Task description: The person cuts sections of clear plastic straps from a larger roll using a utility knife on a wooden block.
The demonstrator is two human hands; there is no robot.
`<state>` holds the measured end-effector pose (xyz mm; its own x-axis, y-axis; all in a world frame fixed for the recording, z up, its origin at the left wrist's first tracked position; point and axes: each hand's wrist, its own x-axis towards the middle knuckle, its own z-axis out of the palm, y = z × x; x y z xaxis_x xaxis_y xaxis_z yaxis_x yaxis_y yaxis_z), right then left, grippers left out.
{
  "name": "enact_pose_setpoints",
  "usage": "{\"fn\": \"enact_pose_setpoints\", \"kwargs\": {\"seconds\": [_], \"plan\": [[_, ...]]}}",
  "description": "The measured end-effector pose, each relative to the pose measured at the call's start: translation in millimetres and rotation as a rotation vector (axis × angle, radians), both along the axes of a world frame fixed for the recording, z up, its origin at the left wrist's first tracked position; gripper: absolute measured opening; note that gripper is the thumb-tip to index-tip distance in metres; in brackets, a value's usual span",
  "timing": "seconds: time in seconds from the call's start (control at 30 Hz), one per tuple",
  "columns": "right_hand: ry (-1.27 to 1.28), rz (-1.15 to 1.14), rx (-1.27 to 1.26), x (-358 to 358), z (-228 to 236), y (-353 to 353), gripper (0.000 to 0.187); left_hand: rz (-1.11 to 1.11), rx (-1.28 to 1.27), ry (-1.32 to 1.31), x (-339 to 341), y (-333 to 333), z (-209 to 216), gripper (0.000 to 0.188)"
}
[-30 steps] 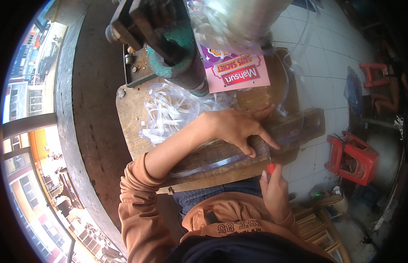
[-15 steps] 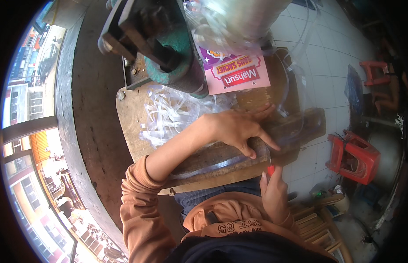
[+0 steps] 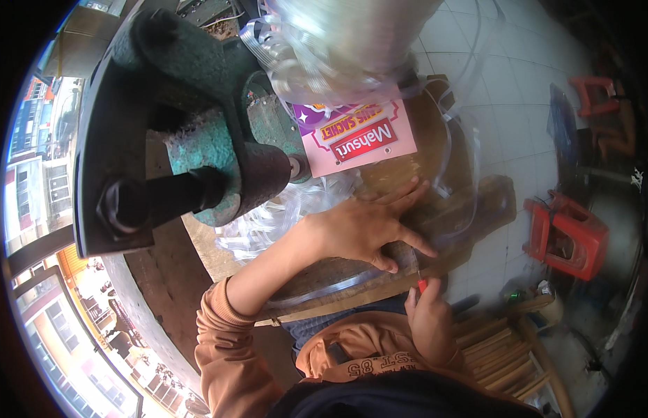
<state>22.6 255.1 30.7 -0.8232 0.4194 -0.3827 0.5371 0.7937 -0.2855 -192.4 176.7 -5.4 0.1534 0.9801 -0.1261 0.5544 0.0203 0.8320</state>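
Note:
My left hand (image 3: 365, 228) lies palm down with fingers spread on the wooden board (image 3: 494, 198), at the end of a clear plastic strip (image 3: 331, 285) that runs left along the board's near edge. Just nearer to me, my right hand (image 3: 431, 315) is closed round a red-handled tool (image 3: 423, 285); its thin tip points away from me toward the board's edge, and most of the handle is hidden in the fingers. Beyond my left wrist is a loose pile of clear plastic strips (image 3: 258, 226).
A worn green metal machine (image 3: 205, 143) fills the upper left. Beside it lies a pink printed card (image 3: 402, 139) under a large bundle of clear plastic (image 3: 352, 49). A red stool (image 3: 574, 240) and a slatted wooden seat (image 3: 505, 359) stand at right.
The view has shifted, so the green machine looks much larger and the card sits further left. My right hand with the tool is slightly lower in view; my left hand stays spread on the board.

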Motion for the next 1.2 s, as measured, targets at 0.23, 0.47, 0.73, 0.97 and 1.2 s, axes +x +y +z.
{"fn": "enact_pose_setpoints", "kwargs": {"seconds": [0.23, 0.47, 0.73, 0.97, 1.2], "plan": [[0.02, 0.021, -0.036, -2, 1, 4, 0.026, -0.009, -0.009, -0.015, 0, 0, -1, 0.056], [0.019, 0.014, -0.092, -5, 0, 7, 0.025, -0.012, -0.003, -0.048, -3, 1, 0, 0.057], [0.16, 0.004, -0.185, 7, -7, 10, 0.029, -0.009, 0.034, -0.043, -3, -1, -1, 0.057], [0.089, -0.032, -0.253, 12, -1, 11, 0.031, -0.008, 0.014, -0.06, -1, -1, -1, 0.058], [0.093, -0.018, -0.167, 10, -3, 4, 0.029, -0.025, -0.037, -0.025, -2, 1, 5, 0.057]]}}
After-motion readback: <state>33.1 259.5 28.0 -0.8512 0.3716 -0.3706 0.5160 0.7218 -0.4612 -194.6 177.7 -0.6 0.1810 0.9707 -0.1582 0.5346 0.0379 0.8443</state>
